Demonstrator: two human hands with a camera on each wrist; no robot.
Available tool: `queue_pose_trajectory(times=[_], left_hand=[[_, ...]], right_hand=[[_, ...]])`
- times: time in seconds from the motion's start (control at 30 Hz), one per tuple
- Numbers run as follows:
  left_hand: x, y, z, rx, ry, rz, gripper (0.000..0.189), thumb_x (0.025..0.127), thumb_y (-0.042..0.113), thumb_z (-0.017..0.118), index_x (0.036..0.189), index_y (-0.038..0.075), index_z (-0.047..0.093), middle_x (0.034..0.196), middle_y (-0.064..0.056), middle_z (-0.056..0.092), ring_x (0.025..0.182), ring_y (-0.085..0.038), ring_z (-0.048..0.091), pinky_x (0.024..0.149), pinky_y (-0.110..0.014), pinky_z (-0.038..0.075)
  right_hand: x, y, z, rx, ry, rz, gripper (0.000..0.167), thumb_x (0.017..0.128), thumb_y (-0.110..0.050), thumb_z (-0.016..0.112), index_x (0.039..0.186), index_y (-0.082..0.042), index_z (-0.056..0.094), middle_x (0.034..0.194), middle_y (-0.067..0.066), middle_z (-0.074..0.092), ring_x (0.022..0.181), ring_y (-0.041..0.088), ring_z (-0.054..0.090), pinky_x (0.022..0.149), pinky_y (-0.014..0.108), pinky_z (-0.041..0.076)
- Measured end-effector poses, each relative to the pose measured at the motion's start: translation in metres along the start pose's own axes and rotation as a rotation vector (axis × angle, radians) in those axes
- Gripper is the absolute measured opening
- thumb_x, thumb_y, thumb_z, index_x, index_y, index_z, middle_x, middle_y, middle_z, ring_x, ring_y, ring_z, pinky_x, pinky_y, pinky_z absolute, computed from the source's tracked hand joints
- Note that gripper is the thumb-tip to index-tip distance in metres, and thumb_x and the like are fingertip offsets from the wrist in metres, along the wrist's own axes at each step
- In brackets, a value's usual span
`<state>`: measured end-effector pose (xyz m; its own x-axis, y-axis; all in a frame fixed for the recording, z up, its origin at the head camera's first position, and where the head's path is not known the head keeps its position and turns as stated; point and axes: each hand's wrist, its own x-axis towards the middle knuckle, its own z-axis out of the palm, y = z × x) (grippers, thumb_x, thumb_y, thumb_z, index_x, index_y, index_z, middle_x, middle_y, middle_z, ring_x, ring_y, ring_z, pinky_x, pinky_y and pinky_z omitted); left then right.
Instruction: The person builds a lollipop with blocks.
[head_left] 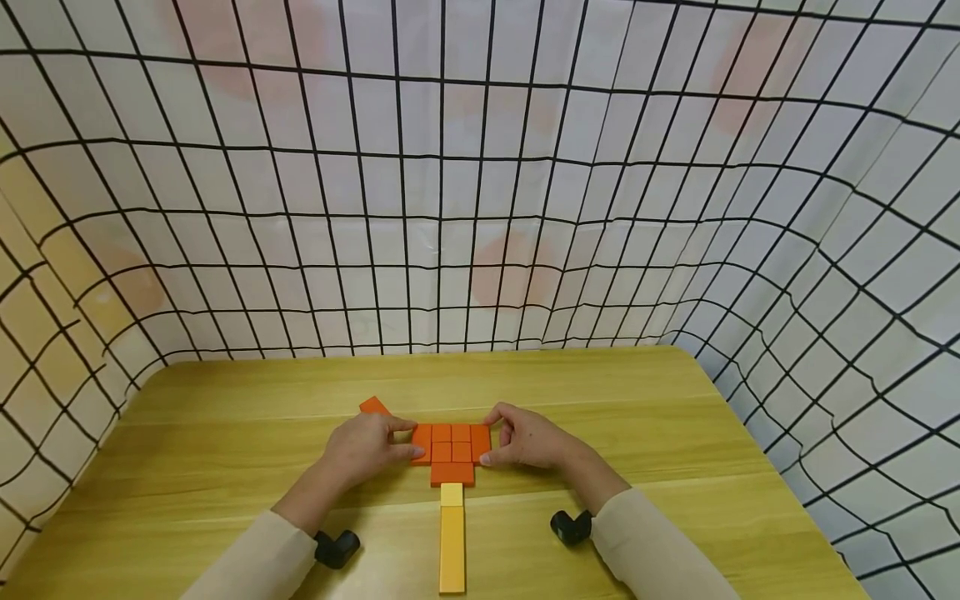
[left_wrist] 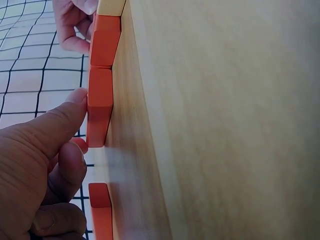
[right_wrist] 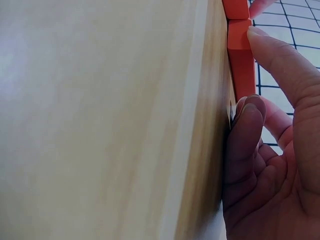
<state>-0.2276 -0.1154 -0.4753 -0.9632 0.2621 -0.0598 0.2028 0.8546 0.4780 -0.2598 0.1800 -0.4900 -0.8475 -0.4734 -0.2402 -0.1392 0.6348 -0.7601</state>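
Note:
Flat orange blocks lie fitted together on the table, with small square blocks (head_left: 452, 442) between two upright end blocks. My left hand (head_left: 363, 446) pinches the left end block (head_left: 422, 440) between thumb and forefinger; in the left wrist view the thumb tip rests against this orange block (left_wrist: 100, 105). At the other end, my right hand (head_left: 528, 437) holds the right end block (head_left: 481, 442) with thumb and forefinger. The right wrist view shows the thumb on that block's edge (right_wrist: 241, 55). Below the group sits a wide orange block (head_left: 452, 474).
A small yellow block (head_left: 452, 495) and a long yellow block (head_left: 452, 550) run down in line toward the near edge. One loose orange block (head_left: 373, 406) lies behind the left hand. The wooden table (head_left: 637, 400) ends at a white, black-gridded backdrop (head_left: 465, 183).

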Motion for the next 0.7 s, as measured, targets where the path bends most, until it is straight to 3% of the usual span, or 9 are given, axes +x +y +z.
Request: queue_pose_trajectory(times=[0.7], left_hand=[[0.0005,-0.0027,0.0008,-0.016,-0.003,0.006,0.048,0.084,0.046,0.081,0.127,0.023,0.074,0.061,0.008,0.055,0.06,-0.011,0.047,0.054,-0.029,0.034]], right_hand=[[0.0001,0.0009,0.0001,0.019,-0.001,0.001,0.051,0.081,-0.036,0.088,0.12,-0.02,0.058,0.082,0.002,0.059,0.069,0.017,0.051,0.064,0.03,0.044]])
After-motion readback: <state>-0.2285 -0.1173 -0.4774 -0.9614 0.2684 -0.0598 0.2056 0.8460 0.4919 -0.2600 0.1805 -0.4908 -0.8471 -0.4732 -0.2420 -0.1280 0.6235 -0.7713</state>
